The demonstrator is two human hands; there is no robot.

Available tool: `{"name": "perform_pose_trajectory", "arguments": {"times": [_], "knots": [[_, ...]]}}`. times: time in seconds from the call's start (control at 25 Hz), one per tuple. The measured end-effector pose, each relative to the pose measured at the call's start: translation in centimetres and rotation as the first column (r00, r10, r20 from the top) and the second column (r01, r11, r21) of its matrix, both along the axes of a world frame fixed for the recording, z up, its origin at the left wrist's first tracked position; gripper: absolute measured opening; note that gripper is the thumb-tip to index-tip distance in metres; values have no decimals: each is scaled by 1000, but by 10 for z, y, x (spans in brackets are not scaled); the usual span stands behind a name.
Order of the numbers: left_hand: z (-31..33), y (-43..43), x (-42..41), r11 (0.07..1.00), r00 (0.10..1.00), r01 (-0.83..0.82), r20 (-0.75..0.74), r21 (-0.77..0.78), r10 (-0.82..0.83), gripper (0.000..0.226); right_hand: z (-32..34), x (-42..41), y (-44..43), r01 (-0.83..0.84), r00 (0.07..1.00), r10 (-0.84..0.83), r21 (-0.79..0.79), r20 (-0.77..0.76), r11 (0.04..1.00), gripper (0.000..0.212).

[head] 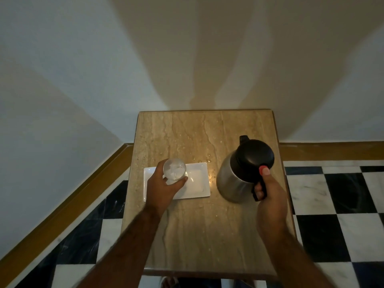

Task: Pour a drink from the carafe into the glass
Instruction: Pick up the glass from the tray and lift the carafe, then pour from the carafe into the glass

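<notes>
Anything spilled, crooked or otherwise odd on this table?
Yes: small droplets glisten on the stone tabletop between the white tray and the steel carafe, suggesting a minor spill. The carafe looks tilted in the right hand.

A single head-worn wide-angle view is provided; the scene is looked down upon steeply from above the near edge of the table (207, 235), facing forward toward the wall (187, 48) behind its far edge; the whole tabletop is framed at close range, the near edge lying almost at the bottom of the frame; checkered floor (332, 204) is seen past the left and right edges; no second view is supplied.
</notes>
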State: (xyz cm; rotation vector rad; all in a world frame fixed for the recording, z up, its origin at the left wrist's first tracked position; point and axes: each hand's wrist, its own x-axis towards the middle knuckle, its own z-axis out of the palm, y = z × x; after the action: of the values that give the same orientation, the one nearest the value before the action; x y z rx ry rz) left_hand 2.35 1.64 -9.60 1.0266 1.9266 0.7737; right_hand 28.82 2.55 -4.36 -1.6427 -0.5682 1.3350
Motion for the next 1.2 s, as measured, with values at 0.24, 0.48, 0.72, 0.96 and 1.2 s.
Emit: {"name": "perform_pose_trajectory", "arguments": {"times": [0.24, 0.48, 0.72, 0.96, 1.2], "knots": [[78, 1, -18, 993, 998, 61, 29, 102, -64, 72, 61, 25, 18, -167, 985, 168, 66, -24, 984, 37], [190, 0, -15, 970, 992, 15, 120, 243, -45, 69, 182, 18, 38, -312, 947, 321, 178, -20, 933, 44], [323, 1, -11, 912, 994, -2, 102, 409, -44, 63, 349, 8, 58, -464, 885, 454, 270, 103, 844, 49], [430, 0, -10, 866, 989, 3, 124, 500, -75, 61, 507, -8, 65, -643, 765, 574, 285, 293, 711, 28], [500, -10, -8, 837, 980, -20, 175, 546, -90, 65, 609, -23, 59, -767, 637, 650, 259, 415, 586, 31]]}}
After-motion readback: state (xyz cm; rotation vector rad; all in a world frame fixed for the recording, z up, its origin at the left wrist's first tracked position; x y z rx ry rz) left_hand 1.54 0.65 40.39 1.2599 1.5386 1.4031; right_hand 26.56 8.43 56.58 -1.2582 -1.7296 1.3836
